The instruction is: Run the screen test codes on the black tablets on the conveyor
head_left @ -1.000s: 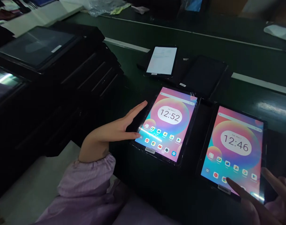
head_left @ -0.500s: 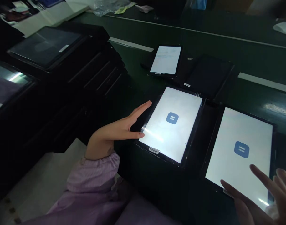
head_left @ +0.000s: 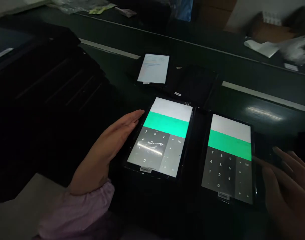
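Nearest the camera, a gathered pink cloth sleeve (head_left: 77, 210) was seen around the left wrist, and the left hand (head_left: 109, 146) was laid flat and open, its fingers held together and directed up and to the right. No object was gripped; the fingertips were placed at, or just beside, the left edge of a black-framed left tablet (head_left: 159, 136). The right hand (head_left: 285, 186), dim and slightly blurred, was held open with its fingers spread, just beside the right edge of a right tablet (head_left: 229, 156), and nothing was gripped by it.

Both tablets were lying flat, side by side and just apart, on a dark green workbench (head_left: 280, 115). Their flat, rectangular bodies had glossy glass faces, and each long axis ran away from the viewer, tilted slightly to the right. A calculator was displayed on each screen, with a white band and a green band at the far end and a grey keypad at the near end. A small barcode label was stuck at the near edge of each.

Farther on, a lit tablet (head_left: 153, 69) and a dark tablet (head_left: 195, 83) were lying on the bench, while a black stack of cases (head_left: 54, 83) was heaped on the left. A white strip (head_left: 109, 48) was laid along the bench. Beyond it, a cardboard box (head_left: 272, 31) and crumpled white plastic (head_left: 296, 50) were seen.
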`<action>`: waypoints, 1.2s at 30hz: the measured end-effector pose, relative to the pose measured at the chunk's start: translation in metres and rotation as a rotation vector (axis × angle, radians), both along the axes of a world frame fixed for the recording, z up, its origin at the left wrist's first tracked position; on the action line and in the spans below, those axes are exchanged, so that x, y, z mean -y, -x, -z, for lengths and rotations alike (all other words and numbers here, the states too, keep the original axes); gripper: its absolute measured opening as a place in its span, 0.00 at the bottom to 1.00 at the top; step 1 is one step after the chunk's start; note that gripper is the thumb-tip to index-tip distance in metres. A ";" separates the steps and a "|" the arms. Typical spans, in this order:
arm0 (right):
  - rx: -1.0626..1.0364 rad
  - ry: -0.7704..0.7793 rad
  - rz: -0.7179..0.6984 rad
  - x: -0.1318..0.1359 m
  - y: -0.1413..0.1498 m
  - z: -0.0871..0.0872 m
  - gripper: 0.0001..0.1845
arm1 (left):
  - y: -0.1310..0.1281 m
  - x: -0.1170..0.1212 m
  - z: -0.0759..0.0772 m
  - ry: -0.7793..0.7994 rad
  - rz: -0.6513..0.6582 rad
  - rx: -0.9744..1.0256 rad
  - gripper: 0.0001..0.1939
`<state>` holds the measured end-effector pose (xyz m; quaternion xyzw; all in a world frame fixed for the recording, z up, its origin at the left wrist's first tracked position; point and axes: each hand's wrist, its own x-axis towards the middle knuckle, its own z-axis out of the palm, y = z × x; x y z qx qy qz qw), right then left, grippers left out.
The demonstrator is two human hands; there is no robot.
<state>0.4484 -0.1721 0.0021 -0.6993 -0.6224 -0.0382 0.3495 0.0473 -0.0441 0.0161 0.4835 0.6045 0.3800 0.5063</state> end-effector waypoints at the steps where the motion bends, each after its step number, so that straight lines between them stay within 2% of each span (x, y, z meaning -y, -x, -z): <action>1: 0.028 -0.007 0.016 -0.007 -0.002 0.002 0.16 | -0.007 -0.003 0.002 -0.027 -0.055 0.051 0.30; 5: 0.103 -0.043 0.040 -0.024 -0.001 0.017 0.21 | -0.020 -0.009 0.008 -0.028 -0.144 0.095 0.26; 10: 0.156 -0.025 -0.016 -0.026 0.003 0.028 0.17 | -0.019 -0.007 0.004 -0.002 -0.158 0.070 0.23; 13: 0.169 -0.030 -0.019 -0.025 0.001 0.027 0.16 | -0.021 -0.006 0.003 -0.002 -0.202 0.088 0.20; 18: 0.124 -0.050 0.128 -0.023 0.001 0.024 0.17 | -0.024 -0.007 0.003 -0.019 -0.226 0.080 0.20; 23: 0.167 -0.023 -0.017 -0.024 0.008 0.022 0.15 | -0.037 -0.002 -0.007 0.000 -0.290 0.123 0.11; 25: 0.154 -0.022 -0.002 -0.024 0.008 0.023 0.16 | -0.040 0.000 -0.009 0.005 -0.325 0.116 0.10; 28: 0.099 -0.043 0.117 -0.022 0.004 0.025 0.21 | -0.036 -0.002 -0.004 -0.020 -0.337 0.101 0.11; 31: 0.070 -0.025 0.162 -0.017 0.005 0.020 0.25 | -0.027 -0.005 0.006 -0.020 -0.304 0.099 0.13; 34: 0.055 -0.043 0.121 -0.014 0.017 0.009 0.20 | -0.022 -0.007 0.012 -0.046 -0.279 0.106 0.16; 36: 0.071 -0.040 0.036 -0.013 0.028 0.003 0.17 | -0.022 -0.007 0.013 -0.054 -0.267 0.109 0.16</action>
